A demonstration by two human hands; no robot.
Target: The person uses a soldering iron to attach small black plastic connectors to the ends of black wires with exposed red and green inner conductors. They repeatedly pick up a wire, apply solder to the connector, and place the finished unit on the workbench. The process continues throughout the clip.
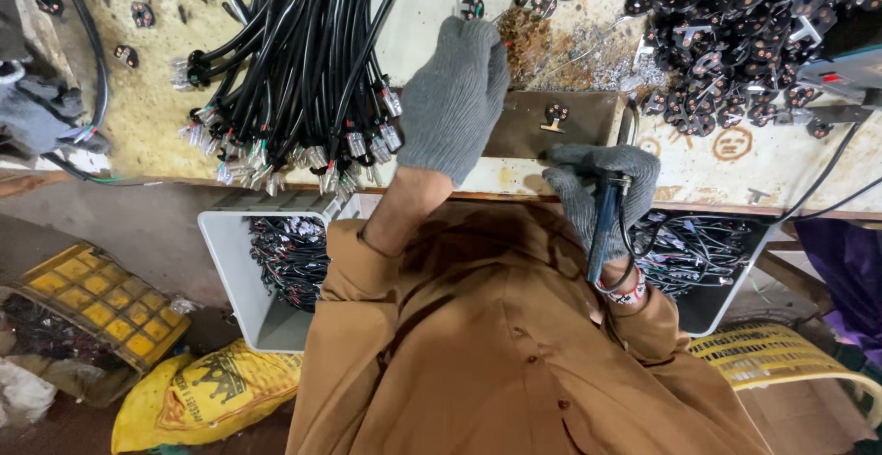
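Cable bundle (303,69) on counter (698,175) at upper left; plug pile (735,41) upper right; bins (266,271) below counter edge, yellow sack (202,395) lower left.

Counted two gloved hands, left hand (453,96) and right hand (599,188). Counted one blue-handled soldering iron (604,225) and one brown metal plate (551,124) bearing one black plug insert (556,113). Saw one bundle of black cables (303,69), strands too many to number. Found two white bins (241,276) of cables, one heap of black plug inserts (735,32) past counting, one yellow crate (101,303), one yellow sack (207,395).
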